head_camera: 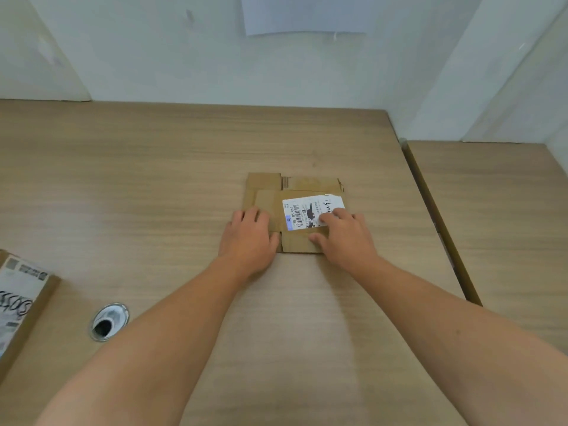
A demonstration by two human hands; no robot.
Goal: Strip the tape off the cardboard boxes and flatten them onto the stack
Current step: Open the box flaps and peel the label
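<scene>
At desk [153, 179] centre, head view: flattened cardboard box [267, 198] lies flat, shipping label [307, 212] up. Left grip [249, 238] open-fingered, pressing its 9 o'clock edge. Right grip [344, 238] open-fingered, fingers spread on the label. Desk surface runs wide toward 12 and 9 o'clock. Second box [21, 302] at 8 o'clock, well apart. Desk edge seam [436, 216] at 3 o'clock.

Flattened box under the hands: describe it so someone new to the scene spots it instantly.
On the wooden table, right of centre, a brown flattened box lies under the left hand and right hand. Its white barcoded shipping label faces up, partly covered by the right hand. The other box, at the table's left edge, is untouched and has black scrawl on its label.
</scene>
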